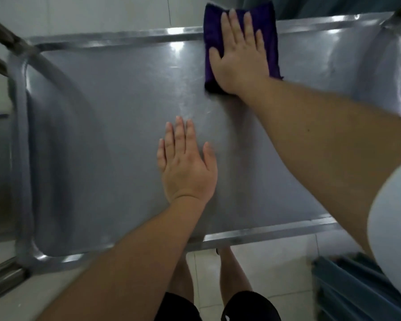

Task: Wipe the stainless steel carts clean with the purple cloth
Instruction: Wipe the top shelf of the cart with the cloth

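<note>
Right hand (239, 59), fingers straight, is pressing purple cloth (267, 31) flat at cart (90, 135) top's far rim. Left hand (186, 165) is lying flat, fingers extended, probably touching cart's middle.

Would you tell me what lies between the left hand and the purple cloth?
Only bare steel cart top separates the left hand from the purple cloth, in the head view.

The purple cloth (267, 40) is cut off at twelve o'clock by the picture's top edge, and its middle is hidden under the right hand (239, 56). The cart (102, 126) runs out of view at three o'clock, its lower shelves hidden beneath the top tray. A blue slatted thing (347, 290) at five o'clock is blurred and cannot be identified.
</note>
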Demonstrator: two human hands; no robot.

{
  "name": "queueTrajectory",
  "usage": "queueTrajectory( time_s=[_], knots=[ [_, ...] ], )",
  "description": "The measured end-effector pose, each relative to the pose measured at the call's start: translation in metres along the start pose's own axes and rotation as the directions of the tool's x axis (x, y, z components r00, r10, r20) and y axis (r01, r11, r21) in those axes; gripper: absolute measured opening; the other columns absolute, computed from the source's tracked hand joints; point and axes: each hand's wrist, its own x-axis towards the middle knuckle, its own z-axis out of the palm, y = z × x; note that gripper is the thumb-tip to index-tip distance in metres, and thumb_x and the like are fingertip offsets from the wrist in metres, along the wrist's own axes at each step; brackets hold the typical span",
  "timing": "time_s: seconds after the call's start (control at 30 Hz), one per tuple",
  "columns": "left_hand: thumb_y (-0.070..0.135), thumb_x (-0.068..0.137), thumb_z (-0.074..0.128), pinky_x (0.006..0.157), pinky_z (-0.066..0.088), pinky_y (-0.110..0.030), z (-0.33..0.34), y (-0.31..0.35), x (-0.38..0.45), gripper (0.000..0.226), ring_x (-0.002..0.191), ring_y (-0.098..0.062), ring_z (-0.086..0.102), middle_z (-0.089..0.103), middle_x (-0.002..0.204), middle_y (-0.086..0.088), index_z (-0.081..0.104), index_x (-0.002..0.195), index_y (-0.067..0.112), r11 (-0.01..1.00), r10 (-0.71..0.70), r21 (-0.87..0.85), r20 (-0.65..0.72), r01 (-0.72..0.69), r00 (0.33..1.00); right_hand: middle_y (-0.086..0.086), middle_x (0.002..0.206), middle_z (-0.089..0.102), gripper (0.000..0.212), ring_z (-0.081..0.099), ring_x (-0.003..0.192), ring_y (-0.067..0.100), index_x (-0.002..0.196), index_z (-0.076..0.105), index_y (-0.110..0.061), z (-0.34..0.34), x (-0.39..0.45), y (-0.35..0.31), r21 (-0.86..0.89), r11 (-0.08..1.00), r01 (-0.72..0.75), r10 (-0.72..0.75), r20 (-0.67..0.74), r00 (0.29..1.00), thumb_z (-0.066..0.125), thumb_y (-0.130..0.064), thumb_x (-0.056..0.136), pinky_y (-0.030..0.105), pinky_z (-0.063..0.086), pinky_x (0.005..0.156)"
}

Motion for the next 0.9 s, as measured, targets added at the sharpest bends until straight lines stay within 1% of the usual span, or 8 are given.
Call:
queueTrajectory(
  time_s=[0.2, 0.3, 0.37, 0.47, 0.53, 0.6, 0.77, 0.9],
  knots=[
    [0.051, 0.101, 0.025, 0.129, -0.003, -0.031, -0.018, 0.001, 0.002, 0.071, 0.162, -0.008, 0.007, 0.02, 0.175, 0.01, 0.028, 0.168, 0.027, 0.964, -0.053, -0.258, 0.028, 0.058, 0.998, 0.0, 0.174, 0.006, 0.075, 0.003, 0.16, 0.024, 0.166, 0.009, -0.02, 0.012, -0.083, 0.001, 0.0, 0.999, 0.05, -0.05, 0.024, 0.998, 0.019, -0.057, 0.102, 0.047, 0.003, 0.128],
    [0.047, 0.099, 0.028, 0.129, 0.004, -0.031, -0.035, 0.001, 0.012, 0.068, 0.16, -0.009, 0.018, 0.032, 0.172, 0.009, 0.04, 0.163, 0.027, 0.905, -0.094, -0.407, 0.101, 0.128, 0.99, 0.0, 0.173, 0.014, 0.074, 0.009, 0.159, 0.025, 0.165, 0.017, -0.02, 0.025, -0.164, 0.002, 0.004, 0.997, 0.078, -0.078, 0.019, 0.997, 0.029, -0.055, 0.102, 0.048, 0.007, 0.128],
    [0.046, 0.096, 0.029, 0.129, 0.015, -0.037, -0.05, -0.003, 0.024, 0.068, 0.155, -0.017, 0.032, 0.043, 0.166, 0.003, 0.049, 0.158, 0.024, 0.894, -0.076, -0.429, 0.142, 0.13, 0.987, -0.001, 0.173, 0.01, 0.072, 0.003, 0.16, 0.024, 0.166, 0.014, -0.021, 0.033, -0.218, 0.006, 0.009, 0.995, 0.104, -0.104, 0.061, 0.993, 0.028, -0.055, 0.104, 0.048, 0.006, 0.128],
    [0.044, 0.097, 0.036, 0.122, 0.031, -0.045, -0.073, -0.03, 0.046, 0.063, 0.144, -0.027, 0.046, 0.052, 0.156, -0.003, 0.055, 0.151, 0.02, 0.948, 0.022, -0.317, 0.097, 0.01, 0.995, -0.004, 0.174, 0.0, 0.07, -0.008, 0.159, 0.021, 0.166, 0.004, -0.024, 0.042, -0.29, 0.011, -0.017, 0.992, 0.125, -0.121, 0.157, 0.98, 0.022, -0.057, 0.106, 0.048, 0.003, 0.127],
    [0.041, 0.1, 0.039, 0.121, 0.033, -0.047, -0.085, -0.063, 0.062, 0.059, 0.145, -0.031, 0.045, 0.049, 0.16, -0.007, 0.054, 0.152, 0.02, 0.983, 0.089, -0.165, 0.023, -0.084, 0.996, -0.004, 0.174, -0.001, 0.069, -0.007, 0.159, 0.021, 0.166, 0.002, -0.025, 0.046, -0.325, 0.011, -0.036, 0.99, 0.135, -0.125, 0.203, 0.971, 0.018, -0.057, 0.107, 0.049, 0.005, 0.125],
    [0.038, 0.103, 0.041, 0.122, 0.031, -0.05, -0.093, -0.097, 0.074, 0.056, 0.148, -0.034, 0.042, 0.045, 0.163, -0.011, 0.052, 0.153, 0.018, 0.994, 0.1, -0.043, -0.014, -0.1, 0.995, -0.004, 0.173, 0.0, 0.069, -0.005, 0.16, 0.021, 0.166, 0.001, -0.026, 0.048, -0.339, 0.011, -0.044, 0.991, 0.128, -0.115, 0.221, 0.968, 0.019, -0.058, 0.107, 0.05, 0.006, 0.125],
    [0.043, 0.105, 0.034, 0.126, 0.02, -0.051, -0.085, -0.14, 0.073, 0.065, 0.16, -0.03, 0.024, 0.028, 0.173, -0.007, 0.036, 0.165, 0.017, 0.987, 0.123, 0.102, 0.006, -0.123, 0.992, -0.006, 0.173, -0.002, 0.073, -0.005, 0.16, 0.02, 0.166, 0.001, -0.027, 0.051, -0.308, 0.001, -0.041, 0.992, 0.115, -0.105, 0.2, 0.974, 0.027, -0.057, 0.105, 0.05, 0.006, 0.126],
    [0.047, 0.104, 0.033, 0.128, 0.016, -0.049, -0.078, -0.147, 0.07, 0.07, 0.162, -0.03, 0.019, 0.026, 0.174, -0.006, 0.031, 0.167, 0.016, 0.971, 0.176, 0.163, 0.004, -0.174, 0.984, -0.005, 0.173, 0.007, 0.073, 0.0, 0.16, 0.021, 0.166, 0.012, -0.025, 0.043, -0.216, -0.026, -0.034, 0.99, 0.135, -0.13, 0.116, 0.985, 0.032, -0.056, 0.102, 0.049, 0.007, 0.128]
  ],
)
